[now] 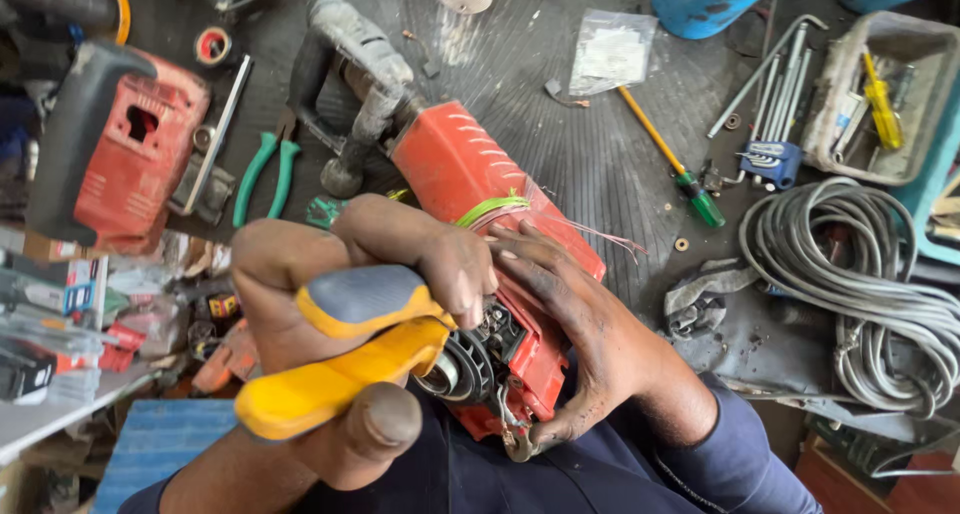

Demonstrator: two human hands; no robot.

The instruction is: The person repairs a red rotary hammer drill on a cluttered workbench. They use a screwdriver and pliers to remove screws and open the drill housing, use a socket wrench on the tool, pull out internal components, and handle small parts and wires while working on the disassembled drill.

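Your left hand (330, 314) fills the lower left of centre, fingers curled tight around the yellow-and-grey handles of a pair of pliers (345, 359), thumb tip pointing toward the camera at the bottom. The handles run from the lower left up toward the middle; the pliers' nose is hidden behind your knuckles, where it meets the open end of the red power tool (480, 234).

Your right hand (580, 324) lies just right of centre, fingers spread and pressed flat along the tool's red housing, forearm coming up from the lower right in a dark blue sleeve. The tool lies diagonally between your two hands, its exposed black motor end (470, 359) just beside your left fingers, thin green and pink wires (500, 206) emerging under your right fingertips.

Farther out: green-handled pliers (262, 174) at upper left, a red casing (125, 144) beside them, a yellow-shafted screwdriver (670, 159), hex keys (775, 99) and a coiled grey cable (880, 294) on the right.
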